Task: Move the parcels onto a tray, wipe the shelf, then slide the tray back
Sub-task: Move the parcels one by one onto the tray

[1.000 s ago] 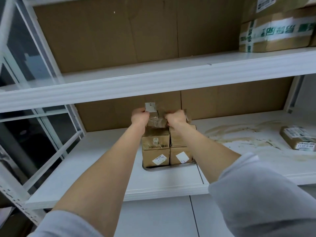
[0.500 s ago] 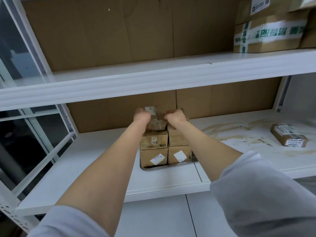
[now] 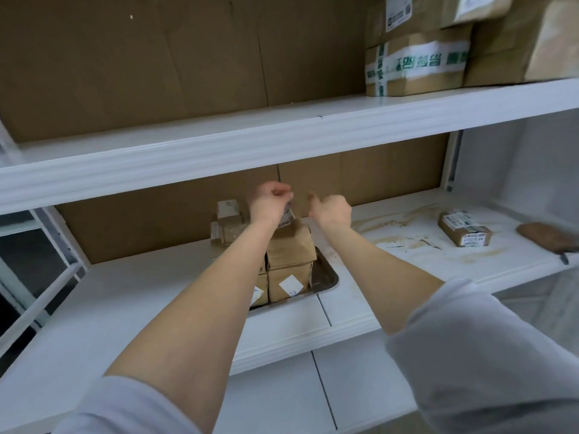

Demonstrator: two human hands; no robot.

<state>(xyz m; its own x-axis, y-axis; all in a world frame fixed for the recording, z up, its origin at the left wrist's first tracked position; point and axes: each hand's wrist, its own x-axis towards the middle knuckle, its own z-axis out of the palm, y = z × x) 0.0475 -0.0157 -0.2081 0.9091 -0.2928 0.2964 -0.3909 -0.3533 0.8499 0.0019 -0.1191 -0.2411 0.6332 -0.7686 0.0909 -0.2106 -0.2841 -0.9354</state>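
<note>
Both above the tray rim (image 3: 329, 284): left grip (image 3: 271, 203) round a small parcel (image 3: 289, 216), right grip (image 3: 332, 210) curled, empty.

Brown cardboard panels (image 3: 156, 73) back white metal shelving (image 3: 219, 145) above a pale tiled floor (image 3: 282, 396).

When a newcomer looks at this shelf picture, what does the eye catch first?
The left hand and right hand, fingers curled, are at the top of a stack of brown parcels in a metal tray on the middle shelf. Right of it, brown stains smear the white surface near a lone parcel. Above sits a large box with green-and-white tape.
</note>
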